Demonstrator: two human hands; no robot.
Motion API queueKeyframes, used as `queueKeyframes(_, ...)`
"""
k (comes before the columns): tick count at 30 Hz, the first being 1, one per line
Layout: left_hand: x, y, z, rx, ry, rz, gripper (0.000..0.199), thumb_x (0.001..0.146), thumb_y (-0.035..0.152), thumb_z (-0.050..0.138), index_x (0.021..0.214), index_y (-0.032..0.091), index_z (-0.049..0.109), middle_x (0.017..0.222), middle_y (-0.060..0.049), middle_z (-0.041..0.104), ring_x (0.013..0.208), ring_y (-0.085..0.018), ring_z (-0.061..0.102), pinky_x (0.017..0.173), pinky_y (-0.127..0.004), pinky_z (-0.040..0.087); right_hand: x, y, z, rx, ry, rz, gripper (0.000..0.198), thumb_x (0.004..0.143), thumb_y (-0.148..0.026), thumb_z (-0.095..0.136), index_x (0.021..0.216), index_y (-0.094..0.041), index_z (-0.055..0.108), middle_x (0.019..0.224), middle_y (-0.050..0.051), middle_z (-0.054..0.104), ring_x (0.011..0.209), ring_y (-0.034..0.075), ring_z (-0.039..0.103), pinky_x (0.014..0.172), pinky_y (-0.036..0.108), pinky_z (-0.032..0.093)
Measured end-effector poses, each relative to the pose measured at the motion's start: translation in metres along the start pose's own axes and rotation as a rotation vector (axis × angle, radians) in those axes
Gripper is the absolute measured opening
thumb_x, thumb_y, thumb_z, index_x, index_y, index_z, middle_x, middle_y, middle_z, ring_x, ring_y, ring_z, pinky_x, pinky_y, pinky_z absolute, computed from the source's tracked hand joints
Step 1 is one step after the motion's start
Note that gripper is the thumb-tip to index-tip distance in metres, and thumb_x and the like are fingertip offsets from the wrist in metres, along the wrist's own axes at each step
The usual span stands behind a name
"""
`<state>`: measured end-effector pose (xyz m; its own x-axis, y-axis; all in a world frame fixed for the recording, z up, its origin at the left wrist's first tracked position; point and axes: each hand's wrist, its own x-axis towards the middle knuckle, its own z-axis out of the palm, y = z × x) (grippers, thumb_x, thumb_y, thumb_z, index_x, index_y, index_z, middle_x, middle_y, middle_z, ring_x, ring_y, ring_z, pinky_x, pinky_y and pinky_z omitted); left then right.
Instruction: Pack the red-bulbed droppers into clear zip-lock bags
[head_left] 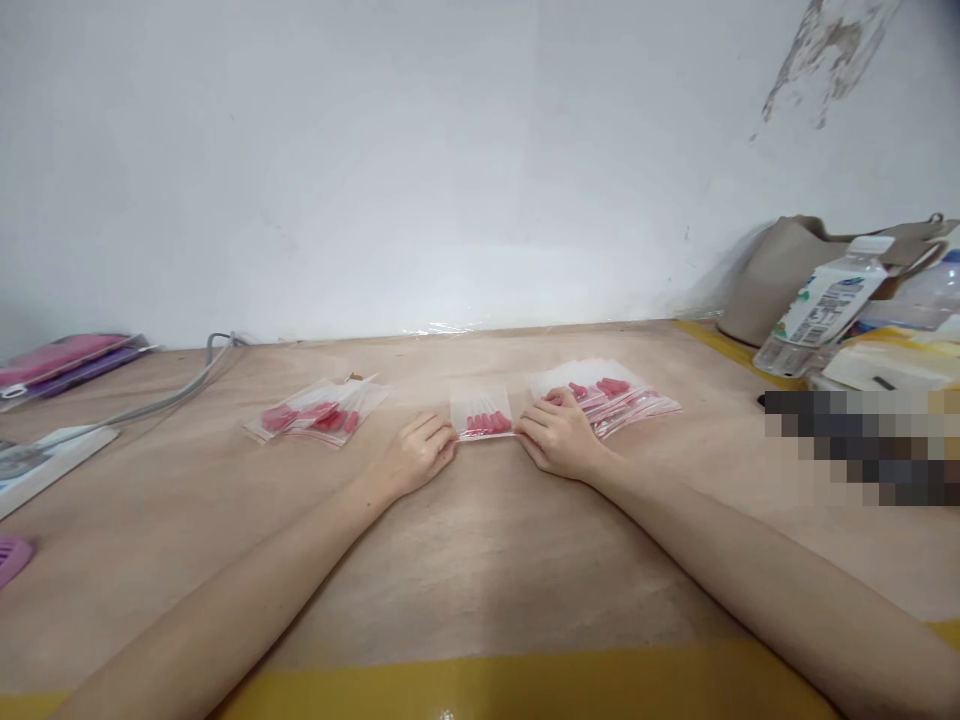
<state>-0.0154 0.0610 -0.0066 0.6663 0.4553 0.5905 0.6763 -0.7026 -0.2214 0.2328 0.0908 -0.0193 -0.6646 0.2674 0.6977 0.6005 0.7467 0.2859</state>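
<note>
A small clear zip bag (482,412) with several red pieces inside lies flat on the wooden table (465,560), straight ahead of me. My left hand (415,455) pinches its left edge and my right hand (559,435) pinches its right edge, fingers curled. A pile of similar bags with red pieces (609,393) lies just behind my right hand. Another pile of such bags (319,412) sits to the left of my left hand, apart from it.
A white wall (420,160) backs the table. A grey cable (169,395) and pink and purple pouches (64,360) lie at far left. A tilted plastic bottle (825,305), a beige bag (787,270) and other items crowd the right. Yellow tape (525,685) edges the front.
</note>
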Motion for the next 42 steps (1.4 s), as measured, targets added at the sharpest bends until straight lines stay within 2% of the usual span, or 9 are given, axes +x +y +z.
queueKeyframes(9,-0.004,-0.002,0.009,-0.037,-0.055,-0.104,0.033,0.094,0.026,0.035,0.073,0.014,0.057,0.069,-0.006,0.060,0.066,-0.018,0.056,0.061,-0.029,0.046,0.001,0.000,-0.002,0.013,-0.078,0.054,0.016,0.085,-0.023,0.045,0.083,-0.015,0.059,0.081,0.006,0.062,0.076,0.016,0.050,0.077,0.034,0.026)
queueKeyframes(12,-0.005,0.000,0.009,-0.074,-0.061,-0.092,0.030,0.093,0.029,0.037,0.080,0.015,0.060,0.074,-0.005,0.061,0.071,-0.017,0.057,0.066,-0.028,0.046,0.003,-0.002,-0.001,0.025,-0.130,0.068,0.018,0.085,-0.025,0.048,0.098,-0.018,0.058,0.102,0.008,0.061,0.087,0.019,0.052,0.073,0.032,0.028)
queueKeyframes(15,-0.005,0.003,0.005,-0.099,-0.048,-0.106,0.026,0.091,0.035,0.043,0.099,0.015,0.058,0.090,-0.007,0.063,0.084,-0.019,0.057,0.076,-0.030,0.045,0.006,-0.005,0.004,-0.016,-0.220,0.069,0.017,0.084,-0.012,0.043,0.088,-0.016,0.059,0.092,0.007,0.063,0.077,0.017,0.054,0.069,0.031,0.030)
queueKeyframes(18,-0.004,-0.002,-0.003,0.000,-0.025,-0.271,0.031,0.090,0.036,0.043,0.111,0.017,0.054,0.105,-0.009,0.061,0.098,-0.024,0.053,0.087,-0.039,0.039,0.007,-0.003,0.007,-0.079,-0.227,0.068,0.024,0.081,-0.002,0.037,0.085,-0.013,0.057,0.087,0.008,0.064,0.067,0.016,0.053,0.069,0.030,0.034)
queueKeyframes(24,-0.018,-0.045,-0.024,0.470,-0.071,-0.772,0.035,0.082,0.029,0.050,0.114,0.014,0.053,0.118,-0.018,0.053,0.112,-0.036,0.043,0.093,-0.060,0.023,0.000,0.025,-0.005,-0.110,-0.003,0.097,0.020,0.080,-0.004,0.037,0.087,-0.013,0.054,0.102,0.014,0.061,0.091,0.022,0.054,0.086,0.032,0.038)
queueKeyframes(27,-0.034,-0.067,-0.035,0.534,-0.109,-0.874,0.032,0.076,0.027,0.056,0.102,0.009,0.058,0.109,-0.025,0.055,0.105,-0.040,0.047,0.088,-0.061,0.028,-0.011,0.040,-0.019,-0.127,-0.062,0.248,0.018,0.078,-0.005,0.039,0.086,-0.013,0.054,0.095,0.015,0.062,0.088,0.023,0.054,0.081,0.033,0.040)
queueKeyframes(32,-0.044,-0.078,-0.045,0.516,-0.272,-0.853,0.023,0.077,0.030,0.058,0.062,0.013,0.060,0.068,-0.016,0.063,0.077,-0.034,0.061,0.074,-0.050,0.039,-0.030,0.044,-0.035,-0.200,-0.135,0.386,0.017,0.079,-0.023,0.046,0.090,-0.013,0.055,0.090,0.012,0.063,0.083,0.023,0.056,0.086,0.039,0.033)
queueKeyframes(36,-0.022,-0.055,-0.036,0.465,-0.325,-0.814,0.022,0.084,0.022,0.046,0.069,0.016,0.061,0.071,-0.016,0.064,0.072,-0.031,0.062,0.062,-0.043,0.043,-0.033,0.033,-0.036,-0.197,0.007,0.310,0.036,0.078,-0.039,0.051,0.103,-0.014,0.054,0.105,0.012,0.060,0.097,0.024,0.052,0.094,0.043,0.023)
queueKeyframes(42,0.030,0.037,0.000,0.271,-0.368,-0.635,0.025,0.086,0.027,0.046,0.089,0.008,0.061,0.082,-0.019,0.064,0.074,-0.031,0.063,0.060,-0.039,0.047,-0.023,0.013,-0.027,-0.155,0.013,0.180,0.016,0.081,-0.028,0.048,0.085,-0.018,0.059,0.094,0.007,0.063,0.090,0.021,0.050,0.093,0.042,0.022)
